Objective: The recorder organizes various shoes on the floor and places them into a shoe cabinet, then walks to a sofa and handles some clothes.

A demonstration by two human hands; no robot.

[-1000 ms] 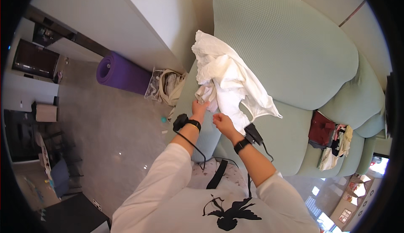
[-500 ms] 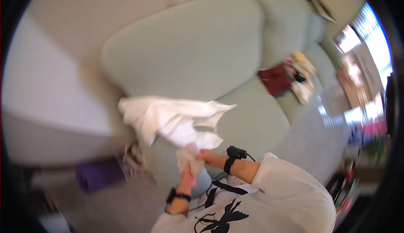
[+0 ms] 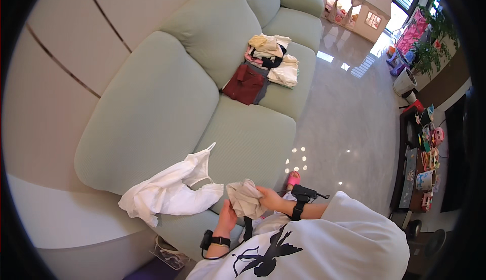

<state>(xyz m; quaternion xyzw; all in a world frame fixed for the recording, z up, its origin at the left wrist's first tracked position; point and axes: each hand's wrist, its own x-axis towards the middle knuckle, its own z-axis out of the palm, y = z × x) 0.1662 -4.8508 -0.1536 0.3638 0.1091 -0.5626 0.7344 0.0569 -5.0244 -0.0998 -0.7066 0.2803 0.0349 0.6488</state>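
A small beige crumpled garment (image 3: pixel 246 200) is held between my two hands in front of my body. My left hand (image 3: pixel 227 217) grips its near left edge. On its right side, the fingers of my right hand (image 3: pixel 270 199) close round the cloth. What kind of garment it is cannot be made out. Just left of my hands, a white strappy garment (image 3: pixel 169 193) lies spread and rumpled on the sofa (image 3: pixel 243 135). Farther along the seat sit folded clothes: a dark red garment (image 3: pixel 245 84), a white folded stack (image 3: pixel 285 71) and a pale yellow piece (image 3: pixel 263 43).
The sofa's backrest runs along the wall at left. Glossy grey floor (image 3: pixel 334 123) stretches to the right, toward a low cabinet (image 3: pixel 409 163) with toys and boxes. A play house (image 3: pixel 357 6) stands at the far end, a potted plant (image 3: pixel 433 47) near it.
The view has swung right, bringing the floor, cabinet and play house into sight. Both hands still hold the beige garment, which is now spread wider between them.
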